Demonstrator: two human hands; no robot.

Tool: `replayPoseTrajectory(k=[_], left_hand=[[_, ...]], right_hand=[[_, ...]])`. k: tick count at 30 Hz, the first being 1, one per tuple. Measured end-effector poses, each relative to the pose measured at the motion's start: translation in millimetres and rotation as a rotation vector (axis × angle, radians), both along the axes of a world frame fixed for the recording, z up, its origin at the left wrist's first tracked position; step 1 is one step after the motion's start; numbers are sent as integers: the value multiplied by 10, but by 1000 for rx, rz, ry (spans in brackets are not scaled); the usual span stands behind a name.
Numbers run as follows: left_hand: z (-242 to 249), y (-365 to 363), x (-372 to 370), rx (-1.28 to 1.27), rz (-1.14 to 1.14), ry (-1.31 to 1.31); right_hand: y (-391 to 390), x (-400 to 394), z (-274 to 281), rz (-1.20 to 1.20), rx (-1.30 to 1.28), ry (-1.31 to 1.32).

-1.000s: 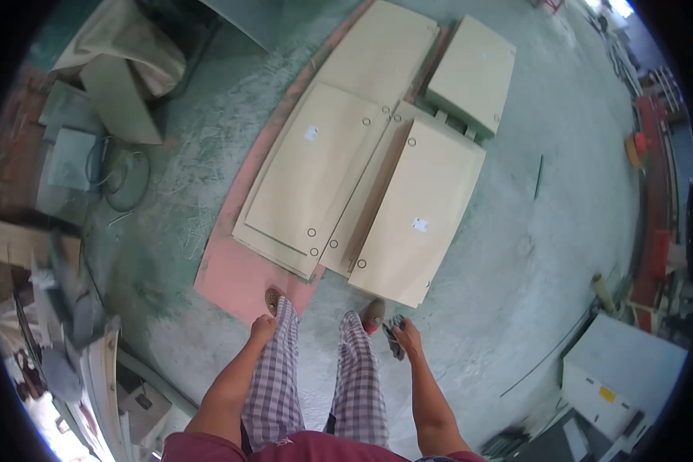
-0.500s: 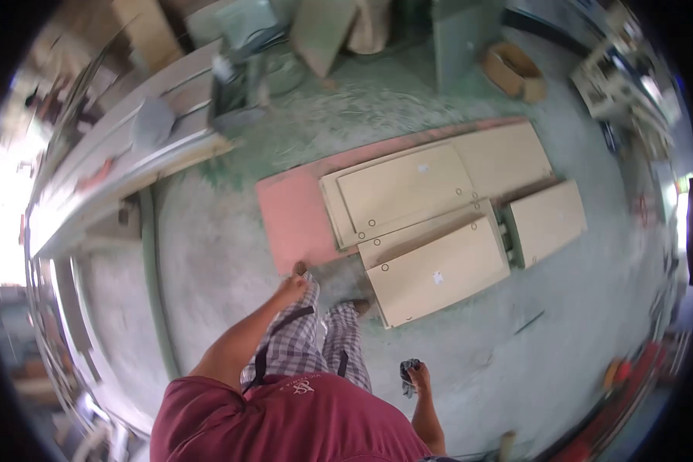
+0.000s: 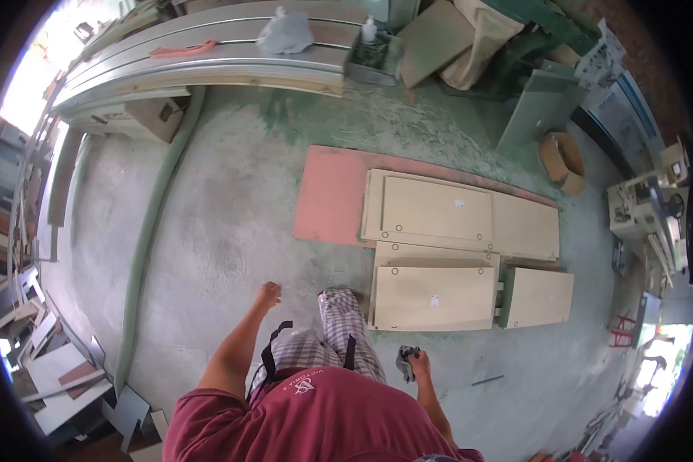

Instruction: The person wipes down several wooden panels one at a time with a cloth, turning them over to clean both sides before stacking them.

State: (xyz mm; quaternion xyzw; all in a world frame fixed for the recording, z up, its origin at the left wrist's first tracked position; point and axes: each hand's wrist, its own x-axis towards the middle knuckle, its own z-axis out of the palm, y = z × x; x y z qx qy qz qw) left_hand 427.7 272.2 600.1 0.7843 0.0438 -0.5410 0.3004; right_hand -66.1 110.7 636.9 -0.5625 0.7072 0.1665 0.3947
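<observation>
My left hand (image 3: 269, 296) hangs in the air over the bare floor, its fingers loosely curled and apart, with nothing seen in it. A crumpled grey cloth (image 3: 405, 360) is gripped in my right hand (image 3: 420, 366), low on my right side. In front of me lie several cream panels with small round holes: a front panel (image 3: 435, 300), a back panel (image 3: 439, 208) with a white label, and a smaller panel (image 3: 543, 299) on the right. Under the back ones is a pink board (image 3: 331, 192). Neither hand touches the panels.
A green hose (image 3: 150, 231) runs along the floor on my left. At the back stands a long slatted bench (image 3: 231, 69) with a plastic bag (image 3: 285, 32). A cardboard box (image 3: 562, 162) sits back right. Offcut boards (image 3: 69, 385) pile up at left; a thin dark stick (image 3: 487, 379) lies right.
My view has turned leftward, so the panels sit straighter and further right. My left hand has moved away from my leg. The grey cloth stays in my right hand.
</observation>
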Motion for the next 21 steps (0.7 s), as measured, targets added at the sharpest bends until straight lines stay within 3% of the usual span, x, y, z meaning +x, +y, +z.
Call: replayPoseTrajectory(k=[1, 4, 5, 7, 10, 12, 13, 15, 16, 18, 21], left_hand=[[-134, 214, -91, -48, -113, -29], [-4, 722, -377, -98, 47, 157], [-178, 1014, -498, -154, -268, 0], [-189, 1524, -668, -201, -580, -183], [19, 2303, -974, -243, -365, -49], [131, 2742, -1063, -286, -1000, -514], [189, 2910, -1146, -199, -728, -275], [543, 3088, -1271, -114, -444, -94], [438, 3233, -1292, -42, -309, -5], [693, 3323, -1392, -12, -276, -39], [483, 3511, -1557, 62, -319, -75]], right_hand=[[106, -53, 11, 11, -2, -11], [577, -249, 46, 27, 13, -25], [812, -366, 34, 16, 1, -21], [1276, -622, -42, 25, -23, -16], [2039, -944, 62, -25, -62, 43], [2505, -1135, 230, -38, -67, 6], [2694, -1258, 251, -110, -103, 36], [3021, -1526, 262, -230, -135, 60], [3152, -1674, 274, -297, -154, 13], [3488, -2184, 159, -386, -183, -9], [3706, -2547, 447, -678, -189, -20]])
